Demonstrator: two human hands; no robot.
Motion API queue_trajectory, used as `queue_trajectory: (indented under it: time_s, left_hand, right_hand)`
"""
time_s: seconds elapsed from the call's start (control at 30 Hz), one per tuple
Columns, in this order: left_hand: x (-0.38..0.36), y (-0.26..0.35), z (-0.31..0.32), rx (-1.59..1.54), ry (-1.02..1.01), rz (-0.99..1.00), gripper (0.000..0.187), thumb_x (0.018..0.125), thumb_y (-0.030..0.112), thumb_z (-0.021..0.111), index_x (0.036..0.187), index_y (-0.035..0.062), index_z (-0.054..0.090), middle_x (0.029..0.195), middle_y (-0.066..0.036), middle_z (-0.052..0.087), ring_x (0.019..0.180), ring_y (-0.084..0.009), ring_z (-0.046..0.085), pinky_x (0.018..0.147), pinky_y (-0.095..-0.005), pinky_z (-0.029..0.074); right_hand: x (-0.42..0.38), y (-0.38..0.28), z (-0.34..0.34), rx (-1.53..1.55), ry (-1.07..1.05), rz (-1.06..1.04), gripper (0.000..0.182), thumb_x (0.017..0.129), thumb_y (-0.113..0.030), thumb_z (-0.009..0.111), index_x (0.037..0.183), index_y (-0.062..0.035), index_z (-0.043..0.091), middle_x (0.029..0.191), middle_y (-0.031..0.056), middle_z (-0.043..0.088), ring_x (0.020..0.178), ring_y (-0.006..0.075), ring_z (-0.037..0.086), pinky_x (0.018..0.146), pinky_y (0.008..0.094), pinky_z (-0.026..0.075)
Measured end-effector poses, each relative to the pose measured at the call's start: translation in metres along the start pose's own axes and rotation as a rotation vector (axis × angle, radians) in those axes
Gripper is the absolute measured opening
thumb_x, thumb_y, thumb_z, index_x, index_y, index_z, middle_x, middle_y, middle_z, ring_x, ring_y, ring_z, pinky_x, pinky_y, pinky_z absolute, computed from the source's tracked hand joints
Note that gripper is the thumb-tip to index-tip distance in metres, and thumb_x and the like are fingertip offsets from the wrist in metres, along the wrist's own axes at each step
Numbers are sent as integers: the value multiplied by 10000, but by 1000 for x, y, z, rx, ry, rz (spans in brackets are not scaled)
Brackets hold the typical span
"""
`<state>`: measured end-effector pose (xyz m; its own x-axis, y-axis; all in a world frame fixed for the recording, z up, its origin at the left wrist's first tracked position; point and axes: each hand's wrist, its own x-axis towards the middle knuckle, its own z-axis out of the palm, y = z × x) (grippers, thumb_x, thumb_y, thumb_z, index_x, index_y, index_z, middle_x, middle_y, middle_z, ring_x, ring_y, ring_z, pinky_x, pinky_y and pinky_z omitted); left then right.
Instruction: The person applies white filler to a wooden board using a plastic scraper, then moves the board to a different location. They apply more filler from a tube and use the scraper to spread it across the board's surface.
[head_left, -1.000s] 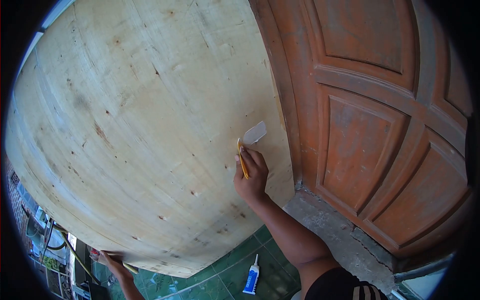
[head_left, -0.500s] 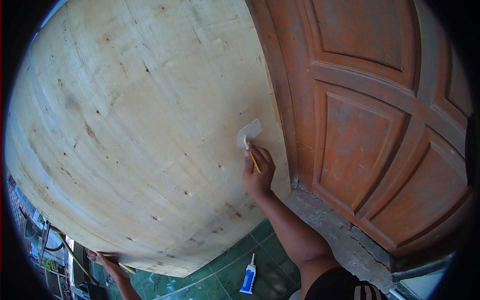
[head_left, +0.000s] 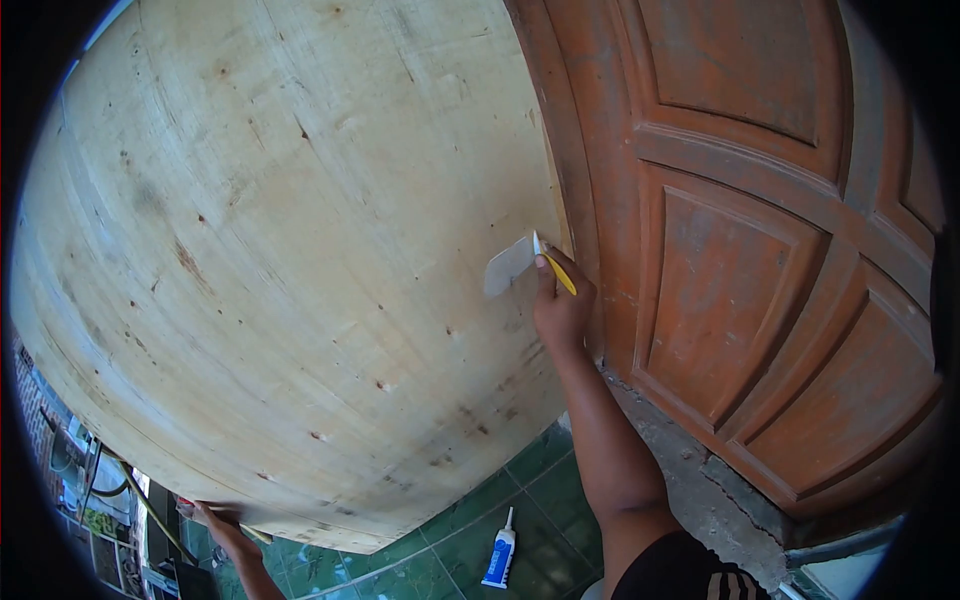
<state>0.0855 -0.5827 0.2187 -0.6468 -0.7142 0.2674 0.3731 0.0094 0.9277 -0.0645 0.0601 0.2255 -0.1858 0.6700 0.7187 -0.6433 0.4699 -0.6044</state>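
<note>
A large pale plywood sheet [head_left: 300,250] stands in front of me, marked with knots and dark stains. My right hand [head_left: 565,305] is closed round a brush with a yellow handle [head_left: 562,274]; its white tip touches the sheet near the right edge. A whitish wet-looking patch [head_left: 508,268] lies just left of the tip. Low on the left, my left hand [head_left: 222,525] is at the sheet's bottom edge, with something red [head_left: 185,508] by its fingers; what it holds is partly hidden.
To the right stands a worn reddish wooden door [head_left: 730,290] above a cracked concrete sill [head_left: 690,455]. A white and blue tube [head_left: 499,556] lies on green floor tiles [head_left: 540,520]. Assorted clutter [head_left: 100,500] fills the lower left.
My right hand has moved right and slightly up with the brush, and the whitish patch reaches further right. My left hand stays at the sheet's lower edge.
</note>
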Motion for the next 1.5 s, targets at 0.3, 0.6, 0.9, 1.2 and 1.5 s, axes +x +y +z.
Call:
queue_trajectory:
  time_s: [0.3,0.6,0.9,1.2,1.5]
  left_hand:
    - [-21,11,30,-54,88,25,893,993,647,518,1605,53,252,1608,-132,357,1440,-271,379,1185,-391,287]
    - [1,-4,3,2,21,-4,896,994,660,507,1599,46,262,1583,-132,386,1420,-269,393,1175,-390,300]
    - [-8,2,18,-42,112,3,769,1007,605,537,1528,60,386,1469,-92,496,1311,-220,485,1110,-362,376]
    - [1,-3,3,4,38,-15,880,995,646,521,1585,33,298,1572,-125,404,1401,-252,417,1161,-374,318]
    - [4,-5,5,0,41,1,885,1000,649,503,1591,27,283,1588,-128,385,1415,-253,399,1174,-386,300]
  right_hand:
    - [-53,-55,17,188,-195,-138,172,924,-15,691,1089,32,699,967,178,728,886,336,715,793,375,559]
    - [3,-13,16,-2,10,8,201,934,-52,676,1111,34,716,1005,195,730,925,351,712,807,409,561]
    - [-15,-36,11,189,-52,55,192,964,-106,694,1083,43,713,956,182,743,908,294,739,803,363,560]
    - [12,-12,21,-165,16,-79,295,955,-31,640,1232,71,656,1158,240,701,1079,362,670,908,420,535]
    - [-57,-56,24,-64,-196,-273,266,926,-13,673,1188,32,678,962,181,717,907,358,694,827,411,525]
